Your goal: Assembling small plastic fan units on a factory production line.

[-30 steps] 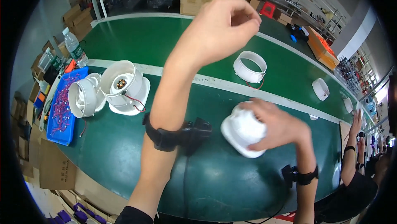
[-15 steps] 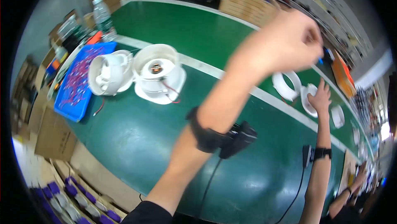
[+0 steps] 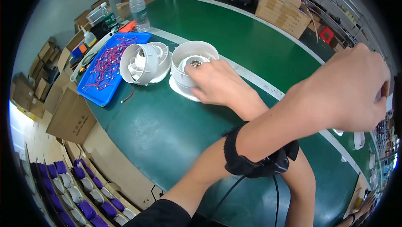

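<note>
My forearms are crossed. My right hand [image 3: 215, 82] reaches left under the other arm and grips the right side of an upright white round fan housing [image 3: 188, 57], thumb near the metal hub in its middle. A second white fan housing [image 3: 142, 62] lies tilted just left of it, touching. My left hand [image 3: 341, 90] is raised at the right with a black wrist strap and cable [image 3: 257, 162] on its forearm. Its fingers curl away from view, and what they hold is hidden.
A blue tray [image 3: 94, 90] of red wires sits left of the housings, with a clear water bottle [image 3: 137, 4] behind it. Cardboard boxes [image 3: 282, 11] stand at the far table edge. Bins of purple and white parts [image 3: 79, 187] lie below the near edge.
The view has swung left. My right hand left the white round part on the right and crossed under my raised left arm onto the fan housing.
</note>
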A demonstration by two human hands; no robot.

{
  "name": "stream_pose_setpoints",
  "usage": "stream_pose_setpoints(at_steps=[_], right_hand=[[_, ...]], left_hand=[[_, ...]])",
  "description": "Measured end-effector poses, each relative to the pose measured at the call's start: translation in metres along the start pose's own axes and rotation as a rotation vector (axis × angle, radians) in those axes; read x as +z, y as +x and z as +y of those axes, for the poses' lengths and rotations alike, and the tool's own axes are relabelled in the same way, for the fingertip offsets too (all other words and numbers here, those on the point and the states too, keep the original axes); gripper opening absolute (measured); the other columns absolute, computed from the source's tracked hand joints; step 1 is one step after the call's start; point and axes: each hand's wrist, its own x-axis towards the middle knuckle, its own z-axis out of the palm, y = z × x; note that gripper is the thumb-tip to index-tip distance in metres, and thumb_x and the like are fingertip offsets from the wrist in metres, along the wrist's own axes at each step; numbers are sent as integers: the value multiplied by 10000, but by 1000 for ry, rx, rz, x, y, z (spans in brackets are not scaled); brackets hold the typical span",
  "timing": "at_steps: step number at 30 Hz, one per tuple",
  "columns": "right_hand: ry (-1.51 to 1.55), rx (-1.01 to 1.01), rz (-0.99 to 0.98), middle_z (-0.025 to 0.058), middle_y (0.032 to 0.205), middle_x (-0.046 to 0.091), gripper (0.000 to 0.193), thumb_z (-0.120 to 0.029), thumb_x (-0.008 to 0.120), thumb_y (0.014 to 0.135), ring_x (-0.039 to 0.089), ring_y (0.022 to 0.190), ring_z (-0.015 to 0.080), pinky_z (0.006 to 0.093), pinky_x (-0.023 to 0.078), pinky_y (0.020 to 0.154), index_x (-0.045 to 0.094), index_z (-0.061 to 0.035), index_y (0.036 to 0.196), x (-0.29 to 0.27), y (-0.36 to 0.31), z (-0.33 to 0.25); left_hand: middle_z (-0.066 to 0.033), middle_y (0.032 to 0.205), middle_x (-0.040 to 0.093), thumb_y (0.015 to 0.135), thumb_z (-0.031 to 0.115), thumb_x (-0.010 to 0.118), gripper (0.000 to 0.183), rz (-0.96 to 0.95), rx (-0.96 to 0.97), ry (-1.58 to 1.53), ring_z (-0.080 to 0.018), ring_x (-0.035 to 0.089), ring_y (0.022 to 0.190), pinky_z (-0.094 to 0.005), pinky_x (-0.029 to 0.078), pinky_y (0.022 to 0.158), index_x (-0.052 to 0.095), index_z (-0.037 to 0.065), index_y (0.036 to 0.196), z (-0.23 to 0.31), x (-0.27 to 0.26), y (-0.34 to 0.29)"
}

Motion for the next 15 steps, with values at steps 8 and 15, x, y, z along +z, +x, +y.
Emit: stream_pose_setpoints(at_steps=[8, 15], right_hand=[[391, 225, -290, 178, 823, 709, 217, -207, 740, 793, 688, 794, 317, 398, 535, 759, 739, -40, 931, -73, -83, 5], [715, 247, 1049, 82, 982, 605, 183, -82, 609, 911, 576, 926, 153, 269, 436, 817, 635, -20, 1082, -129, -205, 14]], left_hand=[[-228, 714, 683, 693, 69, 610, 173, -46, 0, 28, -386, 699, 727, -391, 582, 742, 732, -28, 767, 7, 0, 0], [-236, 693, 665, 733, 80, 573, 201, 41, 14, 29, -382, 692, 689, -395, 571, 698, 715, -47, 797, 9, 0, -4]])
